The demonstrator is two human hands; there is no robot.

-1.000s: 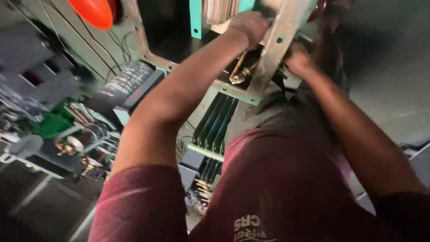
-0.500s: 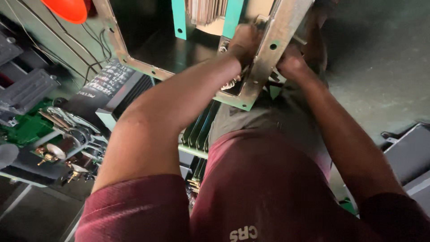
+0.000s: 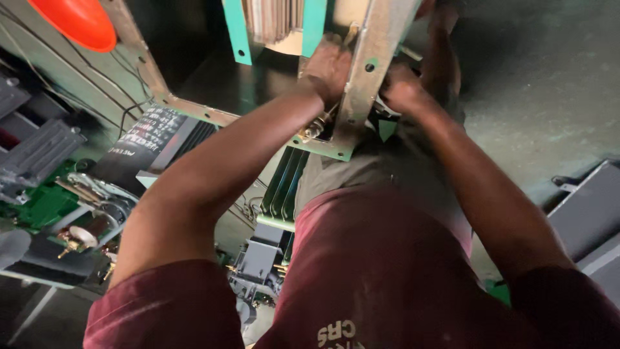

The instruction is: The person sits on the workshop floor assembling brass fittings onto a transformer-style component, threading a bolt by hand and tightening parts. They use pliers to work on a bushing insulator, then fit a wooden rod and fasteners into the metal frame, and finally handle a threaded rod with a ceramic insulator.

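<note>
both hands (image 3: 329, 64) shifted up the metal upright (image 3: 368, 71), right hand (image 3: 403, 90) beside its edge

Open floor (image 3: 536, 84) rightward — metal frame upright (image 3: 365, 71) (drilled) between both hands, teal brackets (image 3: 236, 32) left.

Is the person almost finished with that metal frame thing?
Hard to tell. Both hands are busy at the grey metal frame: the left hand and right hand press on either side of its upright bar. A brass fitting sits below. Loose electrical parts lie nearby, untouched.
</note>
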